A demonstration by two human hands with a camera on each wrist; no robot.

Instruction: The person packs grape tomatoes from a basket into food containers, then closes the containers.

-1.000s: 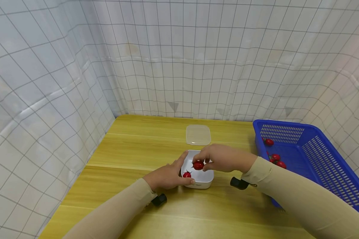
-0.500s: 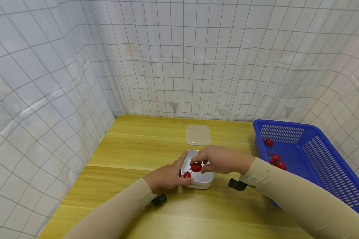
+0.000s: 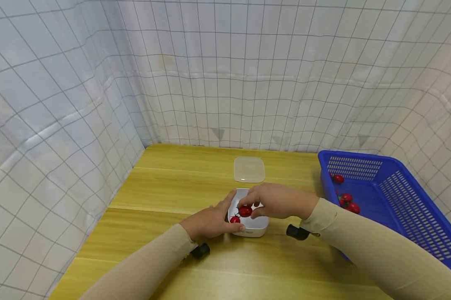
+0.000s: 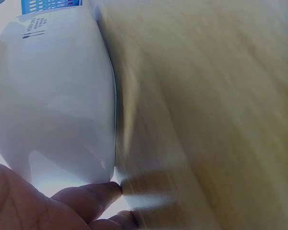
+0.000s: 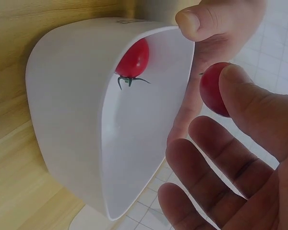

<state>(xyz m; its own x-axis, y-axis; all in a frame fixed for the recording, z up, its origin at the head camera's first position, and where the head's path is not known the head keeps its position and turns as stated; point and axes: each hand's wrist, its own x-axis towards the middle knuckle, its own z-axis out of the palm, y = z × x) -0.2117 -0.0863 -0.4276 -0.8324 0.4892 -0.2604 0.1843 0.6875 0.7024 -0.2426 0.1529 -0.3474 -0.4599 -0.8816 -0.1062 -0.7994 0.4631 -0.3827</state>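
Here, head view: the right hand [image 3: 275, 201], at centre frame, pinches a tomato [image 3: 245, 211] between thumb and fingertips just above the open white box [image 3: 252, 227]. A second tomato [image 3: 235, 219] lies inside, at the box's left side. The left hand [image 3: 212, 221] grips the left wall, thumb over the near rim, fingers along the far side. A clear lid [image 3: 249, 169] lies flat above the box in the frame, apart from it. At the right edge a blue basket [image 3: 416, 216] holds more tomatoes [image 3: 346, 197]. The surface [image 3: 165, 187] is bare to the upper left; checked curtains close it on the left and far sides.

Left wrist view: the box [image 4: 53, 96] fills the left half, with the fingers [image 4: 89, 199] of the left hand pressed to its lower corner. The surface [image 4: 206, 115] is blurred.

Right wrist view: the held tomato [image 5: 215, 89] sits at the tip of a finger [image 5: 249, 100] just outside the box [image 5: 67, 115] mouth; the other fingers are spread loosely. The left thumb [image 5: 201, 21] hooks the rim. The resting tomato [image 5: 133, 59] lies against the inner wall.

Judgement: release low and toward the box's free side, clear of the rim and the left thumb, so the fruit does not bounce out. The lane between box and basket looks unobstructed.
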